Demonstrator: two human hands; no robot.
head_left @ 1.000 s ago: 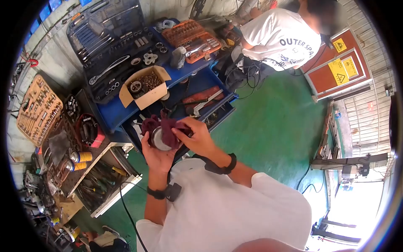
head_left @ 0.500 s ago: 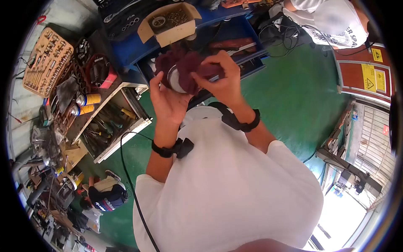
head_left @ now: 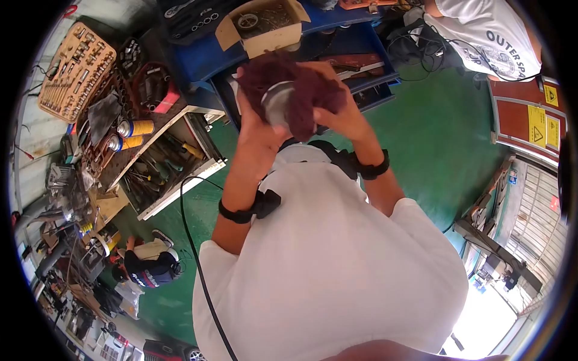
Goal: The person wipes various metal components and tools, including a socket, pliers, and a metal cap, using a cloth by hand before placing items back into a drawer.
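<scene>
A dark red cloth (head_left: 322,99) is draped around a round, silvery metal part (head_left: 278,103), whose exact kind I cannot make out. My left hand (head_left: 257,133) is closed about the metal part from the left and below, its thumb near the lower rim. On the other side my right hand (head_left: 343,117) grips the cloth, thumb in front and fingers mostly hidden behind it. Both hands are raised in front of an open blue drawer (head_left: 367,48).
Above the drawer sits a cardboard box (head_left: 274,37) of small metal pieces. A socket set (head_left: 77,72), spray cans (head_left: 135,127) and an open drawer of tools (head_left: 162,165) are at left. One person (head_left: 150,268) crouches at lower left; another person's white shirt (head_left: 490,36) shows at upper right.
Both hands and the cloth-wrapped metal part now appear larger and nearer the camera. My right hand has shifted right, with the cloth spread wider over the part. The view has shifted slightly.
</scene>
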